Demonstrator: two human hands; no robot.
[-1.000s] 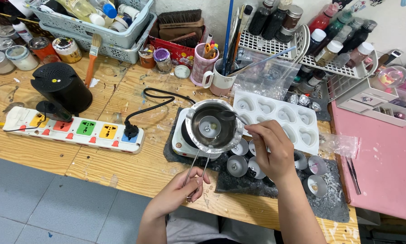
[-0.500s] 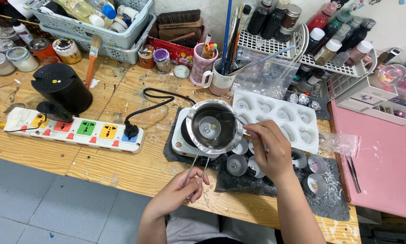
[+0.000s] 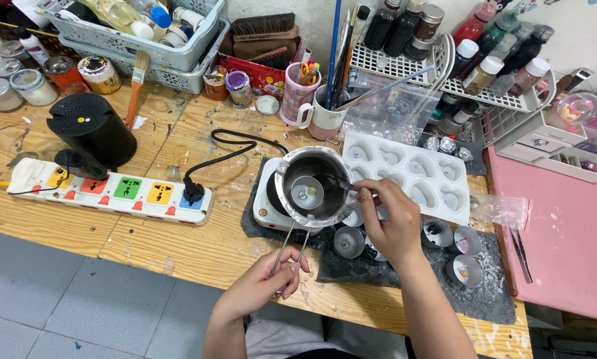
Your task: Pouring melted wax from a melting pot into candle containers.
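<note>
While the left hand (image 3: 272, 279) pinches the wire handle (image 3: 290, 244) of the metal pot (image 3: 309, 189) on the small hotplate (image 3: 266, 203), the right hand (image 3: 391, 223) at 3 o'clock grips a thin stirrer (image 3: 338, 182) dipped inside — stirring under way. The heart mould (image 3: 414, 174) at 2 o'clock looks unfilled — pouring remains.

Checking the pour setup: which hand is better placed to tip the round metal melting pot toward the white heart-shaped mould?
Likely the left hand: it grips the wire handle of the round metal melting pot. The right hand holds a thin tool at the rim.
</note>
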